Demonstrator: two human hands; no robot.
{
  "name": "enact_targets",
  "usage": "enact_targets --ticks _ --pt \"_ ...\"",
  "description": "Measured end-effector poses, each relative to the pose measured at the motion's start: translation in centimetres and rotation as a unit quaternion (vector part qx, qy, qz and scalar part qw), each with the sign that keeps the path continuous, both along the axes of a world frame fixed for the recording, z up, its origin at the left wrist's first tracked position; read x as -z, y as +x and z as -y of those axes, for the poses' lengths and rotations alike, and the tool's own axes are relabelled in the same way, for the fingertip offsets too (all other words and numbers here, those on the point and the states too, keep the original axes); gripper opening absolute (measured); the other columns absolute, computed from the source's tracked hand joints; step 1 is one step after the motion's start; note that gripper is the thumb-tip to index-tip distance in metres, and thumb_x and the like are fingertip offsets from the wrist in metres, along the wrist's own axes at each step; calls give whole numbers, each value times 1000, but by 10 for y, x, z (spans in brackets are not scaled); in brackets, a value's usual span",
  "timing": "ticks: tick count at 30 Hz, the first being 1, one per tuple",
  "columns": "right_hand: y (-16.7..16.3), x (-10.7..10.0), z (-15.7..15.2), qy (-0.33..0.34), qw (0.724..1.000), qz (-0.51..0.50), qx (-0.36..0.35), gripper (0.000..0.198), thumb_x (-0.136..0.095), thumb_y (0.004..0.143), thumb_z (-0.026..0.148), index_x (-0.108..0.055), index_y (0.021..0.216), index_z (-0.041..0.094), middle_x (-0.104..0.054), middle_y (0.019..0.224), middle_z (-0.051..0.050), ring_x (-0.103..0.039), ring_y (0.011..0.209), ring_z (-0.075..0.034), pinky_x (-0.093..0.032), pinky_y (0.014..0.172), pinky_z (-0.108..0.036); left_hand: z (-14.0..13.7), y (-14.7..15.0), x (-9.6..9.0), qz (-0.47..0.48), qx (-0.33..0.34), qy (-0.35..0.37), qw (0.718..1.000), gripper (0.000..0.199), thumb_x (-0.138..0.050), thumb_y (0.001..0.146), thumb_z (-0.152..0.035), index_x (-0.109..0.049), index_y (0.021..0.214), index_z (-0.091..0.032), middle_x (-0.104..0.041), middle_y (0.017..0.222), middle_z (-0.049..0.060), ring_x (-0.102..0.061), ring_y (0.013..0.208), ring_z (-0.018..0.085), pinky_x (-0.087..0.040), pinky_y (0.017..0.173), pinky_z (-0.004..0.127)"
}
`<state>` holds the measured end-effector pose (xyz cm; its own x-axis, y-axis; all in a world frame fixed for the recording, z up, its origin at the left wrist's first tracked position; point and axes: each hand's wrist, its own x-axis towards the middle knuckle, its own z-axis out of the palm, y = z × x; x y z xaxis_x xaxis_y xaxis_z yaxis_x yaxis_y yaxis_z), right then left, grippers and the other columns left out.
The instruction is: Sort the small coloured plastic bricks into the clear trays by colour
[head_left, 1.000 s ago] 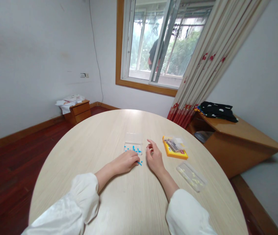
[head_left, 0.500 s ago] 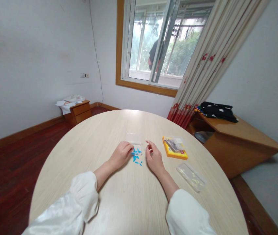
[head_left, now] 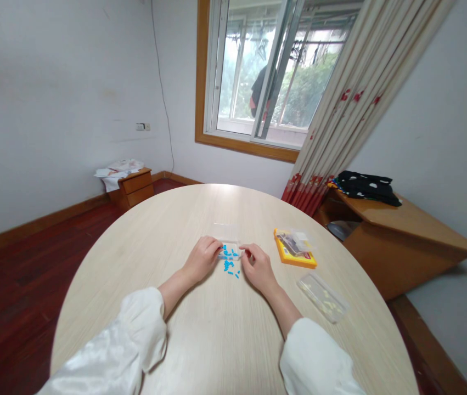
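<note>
Showing round table (head_left: 200, 340) w/ both hands near open clear box (head_left: 233, 244). Resting L hand (head_left: 202, 258) at box's left side, holding fingers well bent & tips close together; can't tell whether pinching a pc. Placing R hand (head_left: 259, 267) opp., at box's right edge, holding it half curled, w/ forefinger & thumb slightly apart; can't tell whether gripping edge. Containing blue pcs (head_left: 234, 254) inside box, w/ clear lid (head_left: 225, 231) at far edge. Showing also loose blue pcs (head_left: 229, 266) on tabletop, just nearside of box, btwn hands. Including, right of R hand, yellow case (head_left: 299, 261) bearing clear case (head_left: 294, 242); nearer viewer, 2nd clear box (head_left: 309, 283) containing pale yellow pcs (head_left: 328, 304). Wearing white sleeves (head_left: 142, 329) on both arms.
</note>
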<state>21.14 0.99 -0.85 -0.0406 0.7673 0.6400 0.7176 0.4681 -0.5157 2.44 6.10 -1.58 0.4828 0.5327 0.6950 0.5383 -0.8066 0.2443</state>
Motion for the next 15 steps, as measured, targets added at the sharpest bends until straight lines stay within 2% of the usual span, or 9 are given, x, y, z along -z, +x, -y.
enact_targets --ticks 4,7,11,15 --pt "-2 -1 2 -3 999 30 -37 16 -46 75 11 -60 74 19 -61 69 -3 -56 67 -16 -46 64 -28 -2 0 2 -12 -10 -15 1000 16 -45 88 -17 -60 87 -16 -62 85 9 -53 82 19 -43 74 33" --pt "-2 0 2 -33 997 44 -58 17 -47 73 9 -60 71 19 -62 70 -3 -56 68 -16 -46 66 -28 -1 0 1 -31 -48 -16 998 14 -49 86 -21 -61 93 -16 -62 88 9 -54 84 21 -42 75 36" --pt "-2 3 1 -67 993 61 -73 18 -48 72 7 -61 72 19 -63 72 -3 -56 72 -16 -46 68 -29 1 -1 -2 -66 -101 -27 992 22 -54 83 -25 -58 104 -16 -60 93 10 -54 85 23 -42 75 37" --pt "0 6 0 -71 992 73 -70 21 -49 75 7 -65 79 19 -64 77 -4 -56 77 -17 -46 72 -31 3 0 -3 -58 -110 -53 991 21 -50 85 -25 -56 103 -17 -58 90 8 -54 83 21 -43 74 34"
